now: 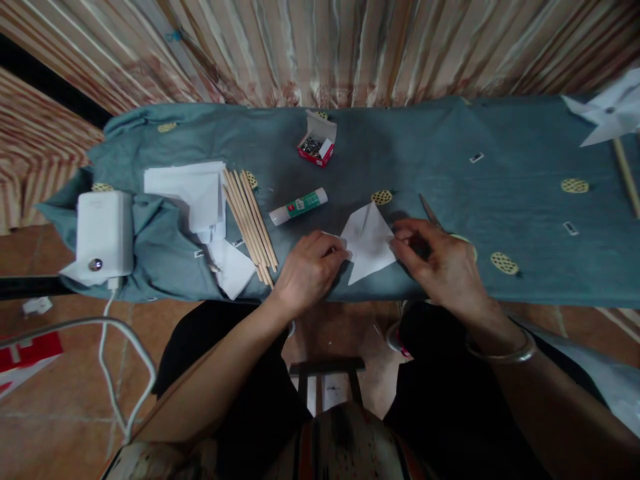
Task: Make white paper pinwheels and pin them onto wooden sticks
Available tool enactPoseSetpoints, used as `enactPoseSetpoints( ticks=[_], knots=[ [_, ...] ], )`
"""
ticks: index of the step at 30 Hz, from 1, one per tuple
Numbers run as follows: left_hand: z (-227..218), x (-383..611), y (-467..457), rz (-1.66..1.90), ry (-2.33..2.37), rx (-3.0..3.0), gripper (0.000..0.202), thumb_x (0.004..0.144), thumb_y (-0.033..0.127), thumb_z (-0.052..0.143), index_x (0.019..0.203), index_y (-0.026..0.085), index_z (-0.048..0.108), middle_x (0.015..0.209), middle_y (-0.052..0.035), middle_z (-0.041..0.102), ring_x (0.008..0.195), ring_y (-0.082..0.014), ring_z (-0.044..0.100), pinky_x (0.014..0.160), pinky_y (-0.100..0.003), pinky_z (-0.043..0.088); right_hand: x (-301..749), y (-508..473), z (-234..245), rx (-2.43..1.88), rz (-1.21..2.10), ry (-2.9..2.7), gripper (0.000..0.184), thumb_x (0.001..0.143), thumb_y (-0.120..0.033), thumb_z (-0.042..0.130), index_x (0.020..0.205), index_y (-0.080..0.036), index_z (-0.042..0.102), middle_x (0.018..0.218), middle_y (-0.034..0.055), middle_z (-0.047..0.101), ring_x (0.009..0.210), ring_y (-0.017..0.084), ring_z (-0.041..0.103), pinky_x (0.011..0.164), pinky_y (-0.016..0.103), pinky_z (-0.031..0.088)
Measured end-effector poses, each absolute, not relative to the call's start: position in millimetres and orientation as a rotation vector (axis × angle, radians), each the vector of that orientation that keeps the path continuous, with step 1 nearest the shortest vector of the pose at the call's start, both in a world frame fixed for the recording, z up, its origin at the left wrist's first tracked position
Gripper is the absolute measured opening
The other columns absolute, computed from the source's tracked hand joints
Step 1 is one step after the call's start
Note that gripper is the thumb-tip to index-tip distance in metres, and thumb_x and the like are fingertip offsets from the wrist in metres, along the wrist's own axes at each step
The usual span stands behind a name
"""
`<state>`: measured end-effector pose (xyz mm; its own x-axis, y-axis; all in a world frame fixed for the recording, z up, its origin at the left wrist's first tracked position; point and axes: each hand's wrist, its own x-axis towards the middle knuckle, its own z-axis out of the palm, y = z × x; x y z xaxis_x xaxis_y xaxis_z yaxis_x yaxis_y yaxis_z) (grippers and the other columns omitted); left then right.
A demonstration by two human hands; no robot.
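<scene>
The folded white paper point(369, 243) is on the cloth-covered counter point(530, 200), to the right of the glue stick point(299, 206) and a little nearer the person, with points and creases showing. The left hand point(311, 270), nearer the person than the glue stick, has its fingers curled in and pinches the paper's left corner between thumb and forefinger. The right hand point(443, 257), farther right of the glue stick, is half open; its thumb and forefinger tips touch the paper's right edge, though whether they grip it cannot be told. A bracelet point(505, 353) circles that wrist. Just beyond the right hand, right of the glue stick, a pointed metal blade point(429, 209) pokes out, the hand covering the rest. Left of the glue stick lies a bundle of wooden sticks point(250, 220), and past it a stack of white sheets point(185, 190), then a white device point(104, 230) with a cable point(103, 347). On the glue stick's far side stands a small red box point(316, 152), lid up, full of tiny metal pieces. Well to the right of the glue stick, at the picture's edge, is a white paper pinwheel point(611, 112) with a wooden stick.
</scene>
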<state>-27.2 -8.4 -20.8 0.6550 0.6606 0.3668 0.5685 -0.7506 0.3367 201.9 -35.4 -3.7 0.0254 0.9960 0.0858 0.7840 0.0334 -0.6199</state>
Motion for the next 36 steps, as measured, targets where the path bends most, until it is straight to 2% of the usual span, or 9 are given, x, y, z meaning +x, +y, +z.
enactPoseSetpoints(
  ticks=[5, 9, 12, 14, 18, 21, 24, 28, 36],
  knots=[
    [-14.5, -28.9, -4.0, 0.734, 1.022, 2.649, 0.021, 0.094, 0.016, 0.049, 0.098, 0.013, 0.069, 0.095, -0.0091, 0.066, 0.088, -0.0193, 0.057, 0.077, -0.033, 0.048, 198.4, -44.4, 0.0, -1.875, 0.785, -1.614, 0.033, 0.079, -0.035, 0.066, 0.107, -0.018, 0.065, 0.074, 0.0029, 0.073, 0.067, 0.022, 0.071, 0.063, 0.034, 0.056],
    [-15.6, -18.9, -17.2, 0.695, 0.886, 2.591, 0.025, 0.093, 0.033, 0.054, 0.102, 0.013, 0.067, 0.097, -0.0092, 0.065, 0.092, -0.0206, 0.057, 0.081, -0.034, 0.049, 196.3, -47.7, 1.0, -1.921, 0.839, -1.561, 0.040, 0.076, -0.037, 0.068, 0.110, -0.018, 0.062, 0.070, 0.0020, 0.073, 0.062, 0.022, 0.070, 0.060, 0.034, 0.054],
    [-20.4, -12.7, -25.3, 0.595, 0.839, 2.604, 0.027, 0.092, 0.035, 0.056, 0.102, 0.013, 0.066, 0.100, -0.0098, 0.065, 0.093, -0.0214, 0.058, 0.081, -0.035, 0.051, 196.9, -48.9, 2.2, -1.939, 0.858, -1.564, 0.041, 0.076, -0.038, 0.068, 0.111, -0.018, 0.061, 0.067, 0.0012, 0.072, 0.061, 0.022, 0.070, 0.058, 0.033, 0.053],
    [-22.7, -10.5, -27.2, 0.551, 0.863, 2.620, 0.025, 0.093, 0.033, 0.054, 0.101, 0.013, 0.066, 0.100, -0.0097, 0.065, 0.092, -0.0209, 0.058, 0.081, -0.035, 0.051, 197.9, -49.5, 2.8, -1.940, 0.836, -1.592, 0.037, 0.076, -0.038, 0.069, 0.107, -0.019, 0.062, 0.067, 0.0010, 0.072, 0.059, 0.022, 0.070, 0.057, 0.033, 0.052],
    [-22.8, -8.0, -27.1, 0.567, 0.885, 2.675, 0.021, 0.094, 0.027, 0.052, 0.098, 0.012, 0.067, 0.096, -0.0087, 0.067, 0.088, -0.0192, 0.059, 0.079, -0.032, 0.053, 200.9, -50.7, 4.0, -1.895, 0.660, -1.672, 0.016, 0.078, -0.036, 0.069, 0.084, -0.021, 0.064, 0.071, 0.0015, 0.071, 0.061, 0.020, 0.068, 0.057, 0.031, 0.050],
    [-21.3, -7.0, -27.6, 0.621, 0.870, 2.718, 0.021, 0.095, 0.024, 0.050, 0.095, 0.012, 0.067, 0.092, -0.0077, 0.068, 0.085, -0.0179, 0.061, 0.077, -0.030, 0.054, 203.4, -51.3, 4.6, -1.806, 0.607, -1.730, 0.012, 0.084, -0.032, 0.064, 0.077, -0.022, 0.064, 0.071, 0.0009, 0.070, 0.063, 0.019, 0.067, 0.058, 0.031, 0.050],
    [-20.7, -7.4, -28.3, 0.658, 0.882, 2.727, 0.020, 0.095, 0.021, 0.049, 0.095, 0.012, 0.067, 0.088, -0.0069, 0.069, 0.081, -0.0166, 0.062, 0.074, -0.029, 0.054, 205.2, -50.6, 3.5, -1.647, 0.581, -1.831, 0.012, 0.089, -0.025, 0.056, 0.089, -0.023, 0.068, 0.086, 0.0024, 0.074, 0.079, 0.021, 0.070, 0.073, 0.034, 0.055],
    [-20.4, -8.7, -28.1, 0.671, 0.894, 2.714, 0.021, 0.095, 0.020, 0.048, 0.094, 0.011, 0.067, 0.086, -0.0068, 0.069, 0.080, -0.0165, 0.062, 0.071, -0.028, 0.055, 206.8, -49.2, 1.2, -1.439, 0.533, -2.029, 0.027, 0.090, -0.014, 0.047, 0.102, -0.022, 0.070, 0.110, 0.0070, 0.071, 0.105, 0.024, 0.066, 0.094, 0.042, 0.051],
    [-17.6, -6.8, -28.1, 0.616, 0.885, 2.730, 0.021, 0.095, 0.019, 0.048, 0.092, 0.011, 0.067, 0.087, -0.0079, 0.069, 0.080, -0.0172, 0.062, 0.073, -0.030, 0.055, 206.4, -48.5, 8.7, -1.484, 0.480, -2.111, 0.034, 0.088, -0.015, 0.042, 0.104, -0.026, 0.071, 0.130, 0.0068, 0.060, 0.109, 0.026, 0.060, 0.096, 0.049, 0.049]
  ],
)
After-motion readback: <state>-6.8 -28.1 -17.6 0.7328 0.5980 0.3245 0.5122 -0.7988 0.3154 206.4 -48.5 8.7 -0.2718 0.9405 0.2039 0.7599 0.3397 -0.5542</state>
